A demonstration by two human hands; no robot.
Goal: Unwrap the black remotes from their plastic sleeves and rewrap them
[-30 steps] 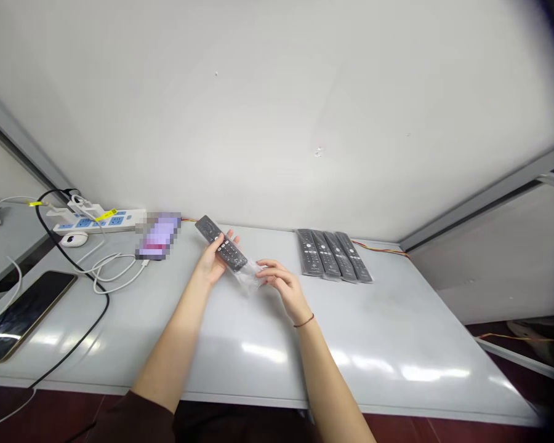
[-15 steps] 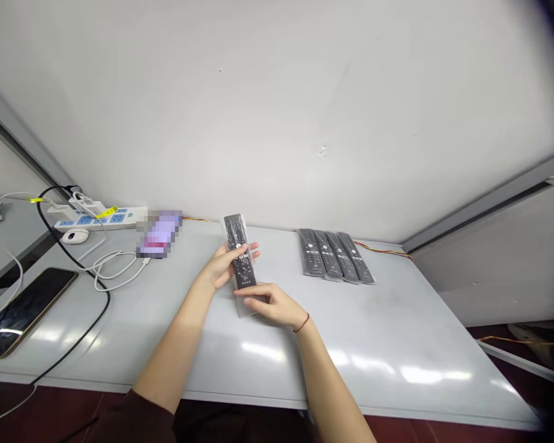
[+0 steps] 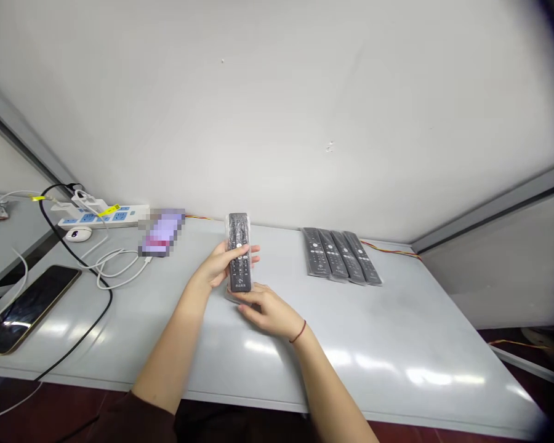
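Observation:
A black remote control in a clear plastic bag stands tilted up over the table. My left hand is closed around it, thumb across the buttons and fingertips showing past its right edge. At the lower end is my right hand, its fingers closed on the loose end of the plastic bag, which bends back beneath the remote. Part of those fingers is hidden behind the remote. To the right, several more bagged remote controls lie side by side in a slanted row.
On the left are a white power strip, a white mouse, a phone with a lit screen and a dark phone. White and black cables loop between them. A wall rises behind the table.
The remote has turned more upright and faces me more squarely. The bag's loose end, which stuck out below, is now bent back under it. My right hand has shifted slightly left.

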